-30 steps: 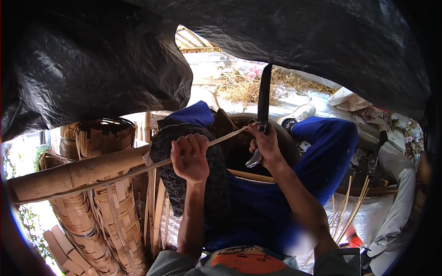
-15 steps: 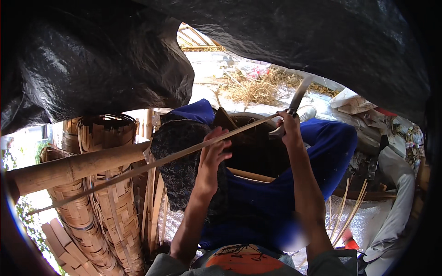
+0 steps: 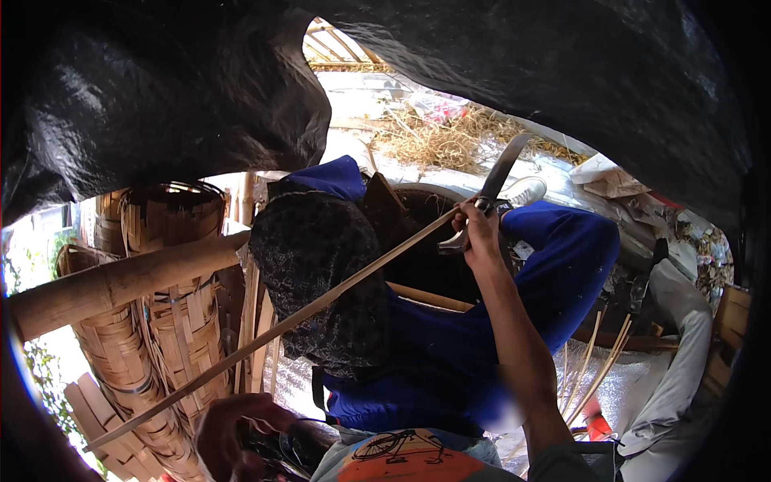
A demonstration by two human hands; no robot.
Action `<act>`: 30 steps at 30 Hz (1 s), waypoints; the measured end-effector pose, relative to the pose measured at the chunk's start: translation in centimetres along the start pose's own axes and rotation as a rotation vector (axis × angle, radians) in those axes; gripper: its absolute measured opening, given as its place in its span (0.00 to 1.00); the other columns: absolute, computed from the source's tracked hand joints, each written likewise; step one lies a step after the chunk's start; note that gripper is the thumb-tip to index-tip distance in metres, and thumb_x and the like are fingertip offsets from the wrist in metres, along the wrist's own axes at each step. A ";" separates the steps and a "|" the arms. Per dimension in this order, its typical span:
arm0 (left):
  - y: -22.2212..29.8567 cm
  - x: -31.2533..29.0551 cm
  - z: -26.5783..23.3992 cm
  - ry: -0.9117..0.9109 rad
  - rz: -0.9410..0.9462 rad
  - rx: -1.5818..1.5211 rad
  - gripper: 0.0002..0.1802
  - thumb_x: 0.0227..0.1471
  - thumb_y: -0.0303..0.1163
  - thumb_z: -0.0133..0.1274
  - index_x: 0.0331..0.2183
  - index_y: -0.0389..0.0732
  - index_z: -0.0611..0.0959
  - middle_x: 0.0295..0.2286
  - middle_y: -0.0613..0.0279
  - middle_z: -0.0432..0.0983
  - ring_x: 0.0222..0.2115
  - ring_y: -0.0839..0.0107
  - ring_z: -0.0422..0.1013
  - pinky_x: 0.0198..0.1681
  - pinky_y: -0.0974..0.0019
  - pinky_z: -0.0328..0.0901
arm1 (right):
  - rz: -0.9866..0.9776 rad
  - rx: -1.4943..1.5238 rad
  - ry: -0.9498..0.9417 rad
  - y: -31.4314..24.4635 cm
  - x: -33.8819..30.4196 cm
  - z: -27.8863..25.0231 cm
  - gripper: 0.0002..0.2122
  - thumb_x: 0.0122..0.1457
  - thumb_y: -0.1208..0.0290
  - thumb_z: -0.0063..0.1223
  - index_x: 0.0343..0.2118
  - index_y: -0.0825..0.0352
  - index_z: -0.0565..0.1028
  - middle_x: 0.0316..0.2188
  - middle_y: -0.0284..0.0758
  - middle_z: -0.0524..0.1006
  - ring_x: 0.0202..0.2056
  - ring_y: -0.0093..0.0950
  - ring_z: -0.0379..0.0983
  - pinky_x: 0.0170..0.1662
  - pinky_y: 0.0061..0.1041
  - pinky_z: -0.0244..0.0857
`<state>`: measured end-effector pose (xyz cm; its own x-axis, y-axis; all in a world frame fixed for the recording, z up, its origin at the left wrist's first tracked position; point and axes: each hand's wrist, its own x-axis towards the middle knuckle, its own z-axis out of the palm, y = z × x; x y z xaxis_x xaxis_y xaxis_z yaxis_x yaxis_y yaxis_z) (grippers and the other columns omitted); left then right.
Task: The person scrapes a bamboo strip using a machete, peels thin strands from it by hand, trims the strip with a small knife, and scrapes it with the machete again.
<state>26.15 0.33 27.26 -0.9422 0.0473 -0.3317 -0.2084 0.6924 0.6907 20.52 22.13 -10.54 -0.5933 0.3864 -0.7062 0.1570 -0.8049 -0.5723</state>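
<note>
holding knife [image 3: 503, 169] and strip [image 3: 321, 301], right hand [image 3: 480, 230] outstretched

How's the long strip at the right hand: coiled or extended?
Extended: the strip runs nearly straight from the right hand to the lower left, passing in front of the woven baskets.

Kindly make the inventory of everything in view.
Knife: one, grey, right of centre
Bamboo strip: one, tan, centre to lower left
Bamboo pole: one, brown, left
Woven baskets: at least two, tan, left
Patterned cloth: one, black, centre
Round vessel: one, dark, centre
Sheeting: count unclear, black, top
Straw: one heap, yellowish, upper centre
Sticks: several, pale, lower right
Fabric: one piece, grey, right
Shoe: one, whitish, upper right
Shirt: one, partly orange, bottom
Trousers: one pair, blue, centre
Right hand: one, bare, on knife
Left hand: one, bare, lower left
</note>
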 end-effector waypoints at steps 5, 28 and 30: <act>-2.0 0.7 -4.0 0.018 0.109 0.632 0.20 0.51 0.40 0.45 0.36 0.32 0.77 0.30 0.54 0.75 0.32 0.68 0.72 0.31 0.70 0.62 | -0.004 -0.107 -0.009 1.2 -3.4 2.5 0.12 0.52 0.81 0.49 0.38 0.67 0.63 0.25 0.37 0.73 0.20 0.22 0.70 0.24 0.22 0.68; -18.2 11.9 6.6 -0.505 0.157 -0.163 0.09 0.49 0.29 0.57 0.28 0.31 0.82 0.20 0.55 0.78 0.20 0.74 0.75 0.22 0.73 0.67 | -0.054 -0.311 -0.157 1.9 -13.9 8.4 0.13 0.54 0.79 0.51 0.40 0.69 0.62 0.28 0.38 0.73 0.20 0.18 0.67 0.24 0.20 0.69; -18.6 12.1 5.6 -0.498 0.140 -0.149 0.09 0.49 0.29 0.57 0.27 0.31 0.82 0.20 0.54 0.78 0.20 0.73 0.75 0.22 0.73 0.67 | -0.019 -0.437 -0.179 1.1 -14.4 7.6 0.14 0.54 0.75 0.55 0.40 0.70 0.63 0.29 0.37 0.74 0.19 0.18 0.67 0.20 0.20 0.66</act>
<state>20.14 -7.93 6.79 -0.7330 0.4926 -0.4691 -0.1582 0.5472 0.8219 23.18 12.28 2.19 -0.7199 0.2842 -0.6332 0.4402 -0.5184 -0.7331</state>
